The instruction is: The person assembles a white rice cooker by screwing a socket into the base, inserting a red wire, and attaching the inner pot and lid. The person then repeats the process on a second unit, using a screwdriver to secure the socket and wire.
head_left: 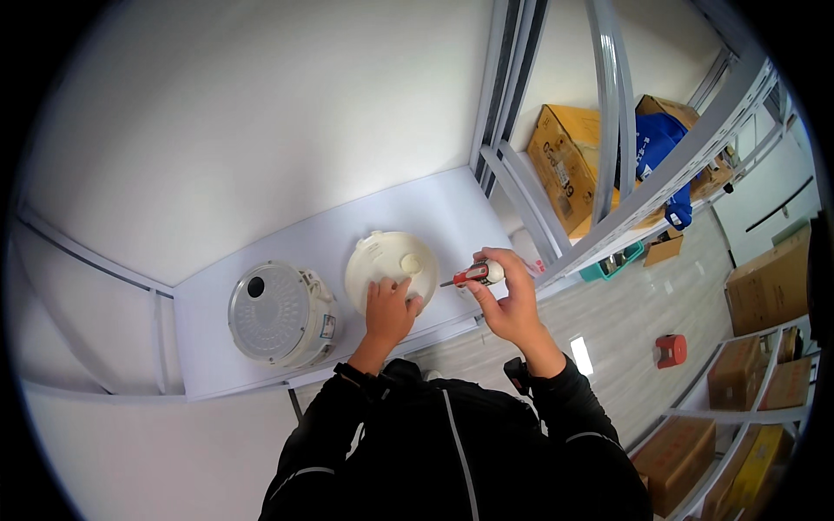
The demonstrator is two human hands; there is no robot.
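A round cream plastic cover, shaped like a shallow bowl, lies on the white shelf top in front of me. Inside it is a small pale round cap or raised disc. My left hand rests on the near part of this cover, fingers stretched out and somewhat apart. To the cover's right, my right hand grips a screwdriver with a red and white handle. Its dark tip points left toward the cover's rim, apart from it. At the left stands a round white appliance with a grey dotted top and a black round spot.
The white work surface runs along a pale wall. Metal uprights and a rack with cardboard boxes and a blue item stand at the right. Beyond are a teal bin, a red stool and shelved boxes.
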